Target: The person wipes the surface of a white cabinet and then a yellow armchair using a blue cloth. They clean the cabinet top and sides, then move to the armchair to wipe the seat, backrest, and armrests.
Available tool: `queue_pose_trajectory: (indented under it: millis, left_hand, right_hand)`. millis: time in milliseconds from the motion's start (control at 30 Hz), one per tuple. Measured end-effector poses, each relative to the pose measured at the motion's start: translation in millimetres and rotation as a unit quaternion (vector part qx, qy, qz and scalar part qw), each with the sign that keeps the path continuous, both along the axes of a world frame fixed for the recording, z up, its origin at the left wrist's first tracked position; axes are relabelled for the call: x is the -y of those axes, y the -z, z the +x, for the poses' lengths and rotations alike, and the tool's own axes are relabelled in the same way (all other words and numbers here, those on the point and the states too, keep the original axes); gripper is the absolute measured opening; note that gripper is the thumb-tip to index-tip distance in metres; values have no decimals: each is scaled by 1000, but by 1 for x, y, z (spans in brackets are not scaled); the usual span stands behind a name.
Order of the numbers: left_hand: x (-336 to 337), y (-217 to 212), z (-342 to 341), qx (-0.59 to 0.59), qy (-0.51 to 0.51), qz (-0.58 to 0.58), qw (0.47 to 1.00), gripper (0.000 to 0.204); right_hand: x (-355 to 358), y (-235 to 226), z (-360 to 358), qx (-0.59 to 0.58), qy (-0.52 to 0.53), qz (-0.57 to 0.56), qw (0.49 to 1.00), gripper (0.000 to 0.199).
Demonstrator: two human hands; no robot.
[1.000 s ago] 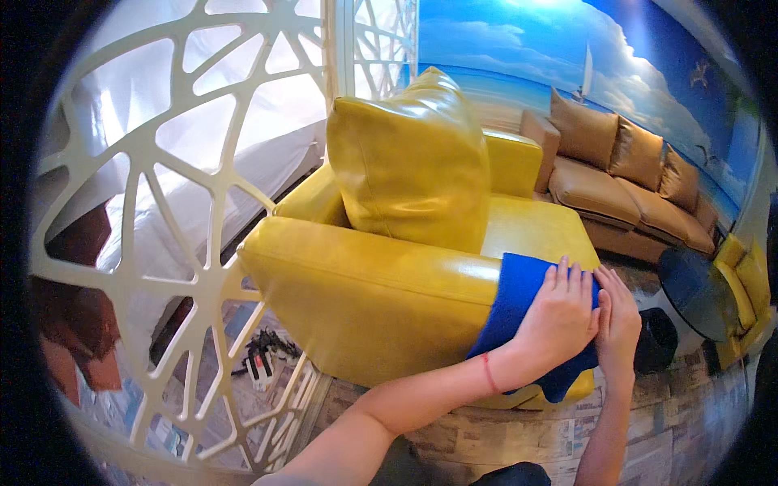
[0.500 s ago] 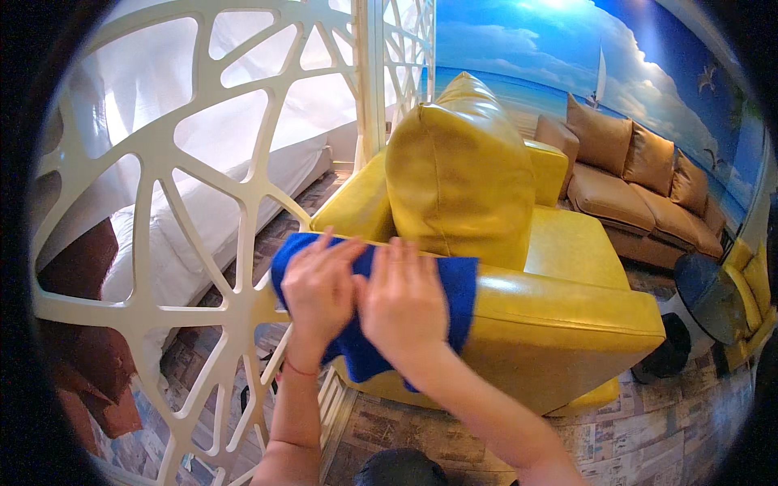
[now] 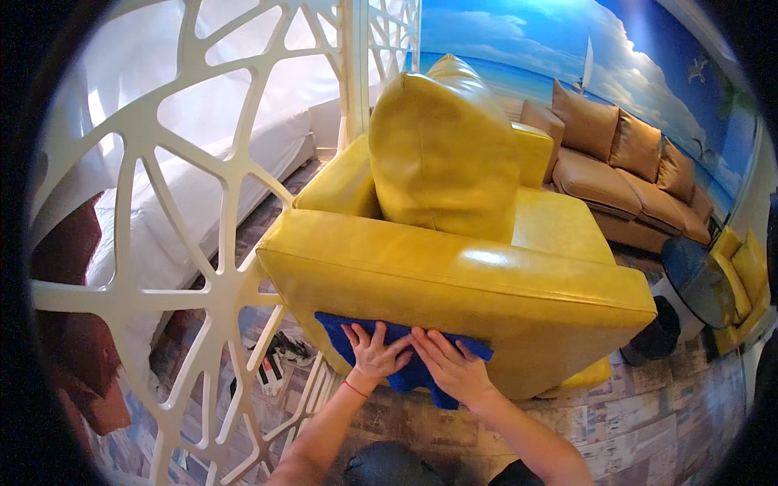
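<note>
Both hands press a blue cloth (image 3: 403, 354) flat against the lower outer side of a yellow armchair (image 3: 478, 283), left hand (image 3: 374, 355) and right hand (image 3: 450, 365) fingers spread wide. The cloth looks soft, light, easily bunched; palms pin its middle.

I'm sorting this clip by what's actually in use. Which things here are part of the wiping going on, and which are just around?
In use:
- left hand and right hand, both pressed flat on the cloth
- blue cloth
- yellow armchair, side panel being wiped

Just around:
- yellow cushion
- white lattice screen
- brown sofa
- round dark glass table
</note>
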State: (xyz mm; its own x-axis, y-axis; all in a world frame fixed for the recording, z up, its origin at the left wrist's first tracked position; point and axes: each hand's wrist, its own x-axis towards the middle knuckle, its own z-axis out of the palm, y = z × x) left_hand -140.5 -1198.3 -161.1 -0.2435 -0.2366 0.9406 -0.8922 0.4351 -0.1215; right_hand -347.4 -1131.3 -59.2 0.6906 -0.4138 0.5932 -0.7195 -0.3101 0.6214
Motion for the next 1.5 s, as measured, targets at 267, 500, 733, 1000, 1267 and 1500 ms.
queue_pose_trajectory:
  millis: [267, 500, 733, 1000, 1267, 1500]
  left_hand:
    - [11, -123, 49, -11, -34, -68, 997, 38]
    - [24, -76, 70, -104, 27, -90, 990, 42]
    - [-20, 50, 52, -13, -59, 134, 989, 34]
    - [12, -137, 74, -62, -19, -106, 992, 47]
    - [11, 43, 93, -144, -58, 62, 986, 64]
    - [-31, 102, 40, 12, -36, 194, 980, 60]
  right_hand:
    - [13, -86, 42, 79, -60, -11, 995, 49]
    - [26, -53, 71, 47, -46, -59, 996, 58]
    - [6, 41, 30, -69, -19, 35, 997, 56]
    - [9, -85, 72, 155, -46, 27, 986, 55]
    - [26, 27, 89, 5, -101, 122, 987, 57]
    - [-14, 96, 10, 87, -43, 296, 950, 57]
